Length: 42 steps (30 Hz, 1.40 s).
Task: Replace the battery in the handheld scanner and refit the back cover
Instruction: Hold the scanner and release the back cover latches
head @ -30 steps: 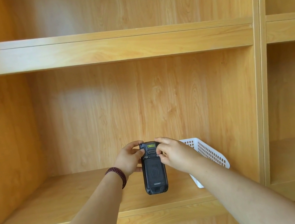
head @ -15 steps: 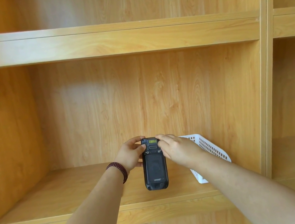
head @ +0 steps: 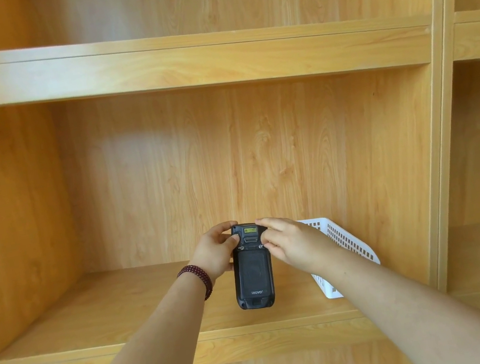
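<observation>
A black handheld scanner [head: 252, 272] is held upright in front of the wooden shelf, its back facing me with the back cover [head: 253, 270] seated on it. My left hand [head: 217, 254] grips the scanner's upper left side, thumb on the top part. My right hand [head: 288, 243] holds the upper right side, fingertips by the small latch at the cover's top corner. No loose battery is visible.
A white perforated plastic basket [head: 345, 242] stands tilted on the shelf board [head: 112, 317] behind my right forearm. The shelf's vertical divider [head: 436, 149] rises to the right and another board [head: 181, 64] spans above.
The camera view has shifted slightly, so the scanner and both hands sit a bit higher in frame. Both hands keep the same hold near the scanner's top; fingers adjusted only slightly.
</observation>
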### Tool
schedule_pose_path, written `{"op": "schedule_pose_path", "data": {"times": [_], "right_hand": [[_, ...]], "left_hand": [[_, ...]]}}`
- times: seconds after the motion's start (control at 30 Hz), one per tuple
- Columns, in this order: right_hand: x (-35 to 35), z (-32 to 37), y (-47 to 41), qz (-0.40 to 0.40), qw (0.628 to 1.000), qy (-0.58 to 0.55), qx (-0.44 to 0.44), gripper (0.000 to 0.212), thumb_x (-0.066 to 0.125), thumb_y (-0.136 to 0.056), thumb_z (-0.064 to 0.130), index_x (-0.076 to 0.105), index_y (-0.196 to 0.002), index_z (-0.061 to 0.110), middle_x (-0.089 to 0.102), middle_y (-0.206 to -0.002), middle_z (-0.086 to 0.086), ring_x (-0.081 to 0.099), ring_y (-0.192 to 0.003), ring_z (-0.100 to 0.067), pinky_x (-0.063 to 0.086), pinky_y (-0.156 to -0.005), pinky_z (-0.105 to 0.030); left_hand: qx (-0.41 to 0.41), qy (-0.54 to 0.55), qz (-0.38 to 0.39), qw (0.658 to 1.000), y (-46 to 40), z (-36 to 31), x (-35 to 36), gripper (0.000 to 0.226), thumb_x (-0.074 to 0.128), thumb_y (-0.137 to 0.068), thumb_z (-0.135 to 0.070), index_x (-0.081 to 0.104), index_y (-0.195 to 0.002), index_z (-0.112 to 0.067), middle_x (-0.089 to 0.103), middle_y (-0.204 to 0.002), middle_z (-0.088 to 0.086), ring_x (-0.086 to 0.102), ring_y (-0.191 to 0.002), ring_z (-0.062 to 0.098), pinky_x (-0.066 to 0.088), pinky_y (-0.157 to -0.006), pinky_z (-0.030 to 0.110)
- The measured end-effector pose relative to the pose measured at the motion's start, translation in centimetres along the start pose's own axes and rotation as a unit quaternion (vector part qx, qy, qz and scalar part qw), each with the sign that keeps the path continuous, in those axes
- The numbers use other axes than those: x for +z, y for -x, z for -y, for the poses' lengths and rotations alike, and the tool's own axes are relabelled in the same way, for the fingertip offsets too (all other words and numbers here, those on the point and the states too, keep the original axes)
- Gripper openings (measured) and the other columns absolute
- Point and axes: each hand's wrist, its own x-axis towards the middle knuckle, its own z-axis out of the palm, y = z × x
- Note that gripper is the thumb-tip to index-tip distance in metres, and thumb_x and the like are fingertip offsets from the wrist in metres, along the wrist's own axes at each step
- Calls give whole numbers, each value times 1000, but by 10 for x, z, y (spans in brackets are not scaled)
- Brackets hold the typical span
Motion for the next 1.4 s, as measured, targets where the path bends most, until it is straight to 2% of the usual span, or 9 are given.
{"op": "schedule_pose_path", "data": {"times": [0.23,0.43,0.53,0.6,0.7,0.8,1.0,1.23,1.4], "right_hand": [[6,6,-3,-23,996,65,-52,16,79,-76,9,65,-82,3,68,-114,-16,72,-86,-32,58,-44,-39],[5,3,-12,-46,995,75,-43,24,81,-69,3,66,-87,3,71,-91,-9,69,-71,-26,53,-38,-34],[-3,5,-18,-21,999,31,14,12,71,-81,8,63,-91,7,67,-85,-6,64,-72,-28,55,-51,-40],[-4,9,-12,-23,991,-56,118,7,59,-94,18,61,-95,12,67,-102,-1,63,-87,-22,56,-72,-41],[1,22,0,-79,933,-218,276,10,67,-90,23,63,-87,15,59,-125,6,54,-111,-6,43,-89,-9],[11,40,4,-120,875,-300,360,5,75,-83,17,70,-86,15,61,-114,9,55,-112,-5,30,-85,6],[23,57,1,-192,760,-413,464,22,73,-83,7,70,-74,28,67,-106,8,63,-104,-9,52,-97,-37],[22,64,-3,-231,695,-458,504,22,73,-83,6,74,-73,26,69,-104,10,63,-103,-8,51,-95,-30],[22,67,-6,-240,686,-463,507,28,73,-82,5,72,-68,30,69,-100,9,64,-99,-9,54,-93,-34]], "left_hand": [[-3,2,4,1000,-1,4,-2,33,51,-99,-10,54,-131,-17,68,-109,11,67,-98,24,60,-65,33],[1,5,6,1000,1,1,4,32,50,-99,-11,54,-130,-17,68,-110,13,67,-96,22,60,-61,30],[-6,22,-8,1000,4,7,8,31,51,-98,-11,54,-129,-16,69,-107,10,67,-95,22,59,-61,31],[-5,32,-15,999,2,6,6,31,51,-98,-11,54,-128,-17,69,-105,8,67,-95,21,59,-61,31],[-2,39,-24,999,-1,0,0,30,51,-98,-11,54,-127,-18,69,-105,8,67,-95,21,58,-60,31],[-1,38,-23,999,-2,-3,1,29,52,-98,-10,54,-126,-18,68,-105,9,68,-92,21,58,-58,29],[-1,51,-24,998,0,0,6,29,52,-98,-9,55,-126,-17,69,-104,9,68,-87,19,59,-56,29],[1,58,-23,998,0,0,6,30,52,-98,-9,54,-126,-17,68,-110,11,67,-91,21,60,-58,30],[4,57,-25,998,-1,-1,6,30,52,-98,-9,54,-127,-18,68,-109,11,68,-91,20,60,-58,30]]}}
